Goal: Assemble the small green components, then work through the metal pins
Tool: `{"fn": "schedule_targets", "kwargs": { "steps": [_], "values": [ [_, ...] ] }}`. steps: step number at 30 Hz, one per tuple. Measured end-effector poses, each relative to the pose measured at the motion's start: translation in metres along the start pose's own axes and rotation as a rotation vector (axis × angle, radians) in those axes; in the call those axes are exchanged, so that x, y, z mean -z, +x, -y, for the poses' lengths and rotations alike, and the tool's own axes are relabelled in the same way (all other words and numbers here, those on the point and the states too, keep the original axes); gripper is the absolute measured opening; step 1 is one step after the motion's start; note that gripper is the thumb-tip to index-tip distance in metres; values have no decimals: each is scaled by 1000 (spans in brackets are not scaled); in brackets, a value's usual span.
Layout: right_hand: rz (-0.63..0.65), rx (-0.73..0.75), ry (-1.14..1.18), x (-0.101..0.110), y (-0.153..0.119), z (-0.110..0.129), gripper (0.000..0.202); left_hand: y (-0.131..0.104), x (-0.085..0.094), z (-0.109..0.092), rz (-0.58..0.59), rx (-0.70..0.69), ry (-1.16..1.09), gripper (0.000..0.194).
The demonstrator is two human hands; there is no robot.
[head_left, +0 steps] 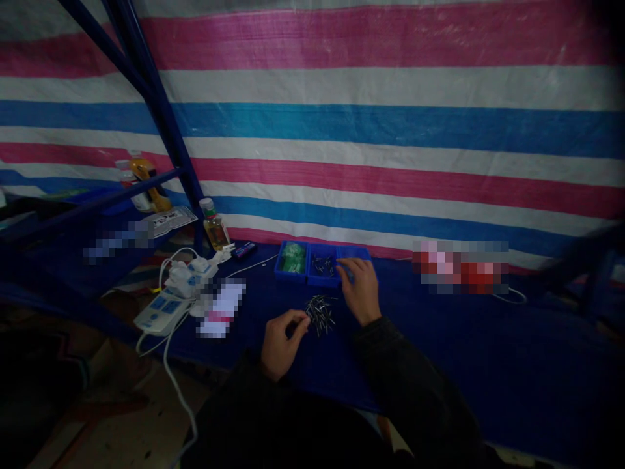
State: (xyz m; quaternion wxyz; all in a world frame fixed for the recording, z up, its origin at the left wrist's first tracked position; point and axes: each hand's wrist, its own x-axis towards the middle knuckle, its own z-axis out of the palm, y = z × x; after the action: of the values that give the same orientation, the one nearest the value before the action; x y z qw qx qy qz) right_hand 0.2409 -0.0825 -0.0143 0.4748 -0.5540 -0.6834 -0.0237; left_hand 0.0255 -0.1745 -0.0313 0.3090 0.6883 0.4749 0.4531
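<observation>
A pile of small dark metal pins (pixel 319 315) lies on the blue table. My left hand (pixel 284 342) is at the pile's left edge, thumb and forefinger pinched; whatever is between them is too small to make out. Behind the pile stand joined blue bins (pixel 323 282). The left bin holds green packets (pixel 293 258), and the middle one has a few loose pins (pixel 322 265). My right hand (pixel 360 290) hovers at the front of the right bin, fingers curled toward the middle one. Its fingertips are close together, and what they hold, if anything, cannot be seen.
Left on the table (pixel 430 365) are a blurred phone (pixel 223 311), a white power strip (pixel 163 314) with cables, and a bottle (pixel 213 225). Blurred red items (pixel 461 268) lie at the right rear. A blue metal frame (pixel 168 130) rises at the left.
</observation>
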Motion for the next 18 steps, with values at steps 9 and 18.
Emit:
{"fn": "schedule_targets", "kwargs": {
  "steps": [9, 18],
  "values": [
    [334, -26, 65, 0, -67, -31, 18, 0, 1, -2, 20, -3, -20, 15],
    [366, -50, -116, -12, -66, -29, 17, 0, 1, -2, 15, -6, -17, 15]
  ]
}}
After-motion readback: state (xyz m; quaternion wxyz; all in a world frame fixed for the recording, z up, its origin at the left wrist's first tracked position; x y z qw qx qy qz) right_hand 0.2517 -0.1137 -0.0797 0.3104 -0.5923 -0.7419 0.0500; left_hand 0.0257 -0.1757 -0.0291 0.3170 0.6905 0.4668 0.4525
